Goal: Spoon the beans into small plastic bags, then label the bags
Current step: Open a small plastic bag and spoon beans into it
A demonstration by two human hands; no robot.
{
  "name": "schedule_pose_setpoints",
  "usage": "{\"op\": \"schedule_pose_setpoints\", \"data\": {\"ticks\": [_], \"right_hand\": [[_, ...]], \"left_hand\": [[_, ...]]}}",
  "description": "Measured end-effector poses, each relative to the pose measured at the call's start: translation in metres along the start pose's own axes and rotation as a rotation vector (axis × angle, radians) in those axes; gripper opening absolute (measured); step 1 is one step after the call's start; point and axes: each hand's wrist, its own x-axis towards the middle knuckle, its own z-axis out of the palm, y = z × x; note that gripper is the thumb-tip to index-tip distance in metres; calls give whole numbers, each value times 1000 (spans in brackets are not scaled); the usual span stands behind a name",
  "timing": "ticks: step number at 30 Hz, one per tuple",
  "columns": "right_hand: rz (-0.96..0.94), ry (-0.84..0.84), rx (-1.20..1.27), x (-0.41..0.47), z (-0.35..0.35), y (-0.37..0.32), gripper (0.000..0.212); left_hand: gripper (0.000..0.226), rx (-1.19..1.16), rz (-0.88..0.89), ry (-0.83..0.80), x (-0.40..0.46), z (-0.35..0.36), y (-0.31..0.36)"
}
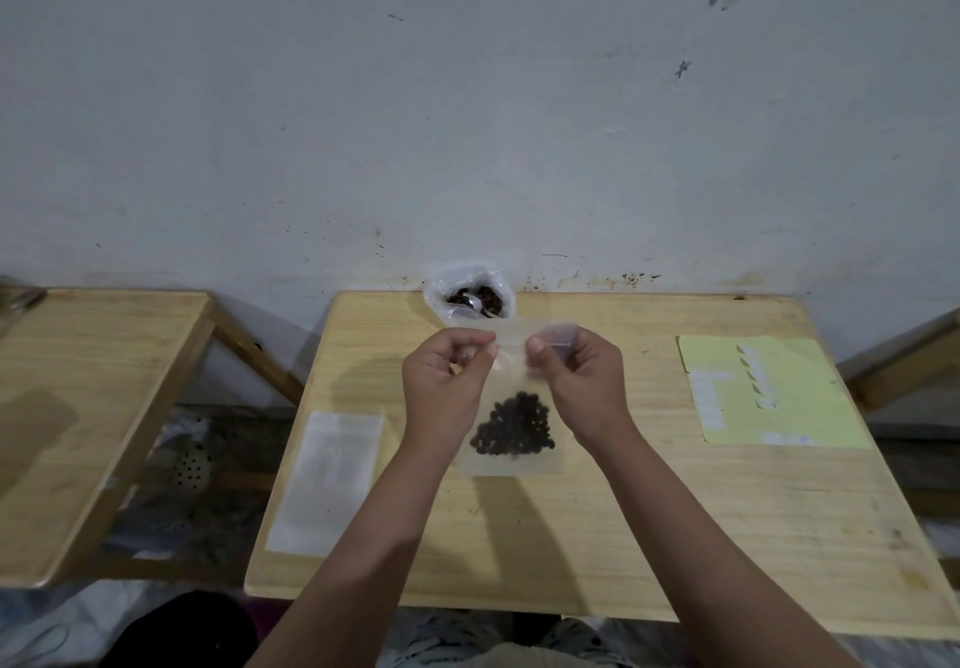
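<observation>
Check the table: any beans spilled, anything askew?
No spill visible. Beans sit inside the small bag, pinched at its top by left hand and right hand. Label sheet lies flat.

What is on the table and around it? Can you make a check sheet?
Surface: wooden table, bare wood showing.
Job's things: small bag with beans inside, held up by its top; big bean bag at the wall; empty bags; yellow label sheet.
Clutter: nothing seen.
Grips: left hand and right hand both pinch the small bag's top.
Cables: nothing seen.
Surroundings: second table to the left; marked white wall.
</observation>
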Motion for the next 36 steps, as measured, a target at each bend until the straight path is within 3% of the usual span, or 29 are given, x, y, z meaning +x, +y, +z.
{"op": "schedule_pose_setpoints", "data": {"ticks": [9, 18, 26, 31, 36], "right_hand": [[29, -86, 46, -1, -3, -5, 10], [-19, 1, 15, -2, 4, -1, 16], [53, 10, 145, 8, -15, 4, 10], [35, 40, 126, 8, -21, 9, 16], [34, 97, 95, 8, -36, 18, 16]], "left_hand": [[18, -47, -50, -1, -3, 1, 2], [20, -26, -55, 22, 0, 6, 3], [25, -41, -89, -98, 8, -6, -2], [26, -16, -99, -115, 12, 0, -11], [29, -46, -177, -255, 8, 8, -23]]}}
